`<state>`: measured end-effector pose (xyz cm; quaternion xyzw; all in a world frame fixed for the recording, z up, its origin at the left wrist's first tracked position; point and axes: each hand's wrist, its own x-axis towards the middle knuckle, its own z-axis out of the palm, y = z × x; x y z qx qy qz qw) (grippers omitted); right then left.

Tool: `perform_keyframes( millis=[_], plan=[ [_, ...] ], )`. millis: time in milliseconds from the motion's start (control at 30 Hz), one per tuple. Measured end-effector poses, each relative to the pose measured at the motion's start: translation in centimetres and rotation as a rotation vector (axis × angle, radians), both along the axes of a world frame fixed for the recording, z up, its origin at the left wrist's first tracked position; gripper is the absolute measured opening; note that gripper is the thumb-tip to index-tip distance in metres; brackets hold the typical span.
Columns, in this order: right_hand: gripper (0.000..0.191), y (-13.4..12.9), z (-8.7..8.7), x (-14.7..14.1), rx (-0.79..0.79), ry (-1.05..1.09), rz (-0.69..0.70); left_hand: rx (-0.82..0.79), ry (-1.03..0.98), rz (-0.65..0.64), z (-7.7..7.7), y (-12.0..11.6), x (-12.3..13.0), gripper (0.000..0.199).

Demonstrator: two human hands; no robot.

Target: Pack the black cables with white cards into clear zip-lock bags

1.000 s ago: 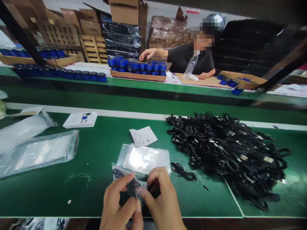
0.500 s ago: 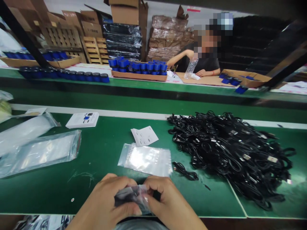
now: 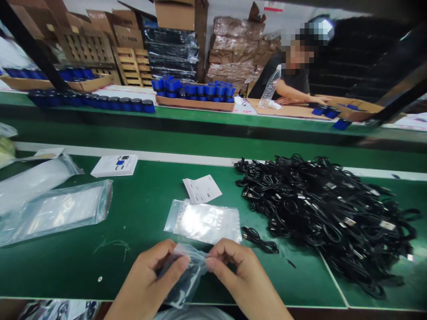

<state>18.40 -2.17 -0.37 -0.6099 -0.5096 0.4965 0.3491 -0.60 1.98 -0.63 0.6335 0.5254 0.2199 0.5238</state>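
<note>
A small clear plastic bag (image 3: pixel 185 280) hangs between my two hands near the table's front edge. My left hand (image 3: pixel 151 278) grips its left side, thumb on top. At the bag's upper right edge, my right hand (image 3: pixel 231 266) pinches the plastic between thumb and fingers. Something dark shows faintly inside the bag; I cannot make out what it is. Just beyond lies a stack of clear zip bags (image 3: pixel 207 222), with a folded leaflet (image 3: pixel 203 189) touching its far side. A single coiled black cable (image 3: pixel 260 240) rests right of the stack.
A large heap of black cables (image 3: pixel 320 218) covers the right side. Large plastic packs (image 3: pixel 63 209) and a stack of printed cards (image 3: pixel 115 165) lie at left. Across the bench, a person (image 3: pixel 293 84) sits near a plastic bottle (image 3: pixel 271 86) and a carton of blue items (image 3: pixel 196 103).
The bag has turned upright and its upper edge now shows between my fingers. My right hand has shifted to pinch that edge. The other person's arm has moved from the bottle towards the right-hand carton.
</note>
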Motion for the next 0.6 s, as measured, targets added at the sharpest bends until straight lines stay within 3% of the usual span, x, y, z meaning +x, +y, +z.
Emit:
perform_keyframes(
  millis=[233,467,600],
  plan=[
    [0.017,0.08,-0.53,0.07,0.161,-0.120,0.032,0.091,-0.016,0.028,-0.10,0.38,-0.57,0.027],
    [0.018,-0.06,-0.86,-0.09,0.208,-0.154,0.036,0.498,0.005,-0.066,-0.21,0.24,-0.65,0.020],
    [0.019,-0.08,-0.93,-0.48,0.220,-0.052,0.014,0.441,-0.081,0.106,-0.63,-0.51,0.04,0.020]
  ],
)
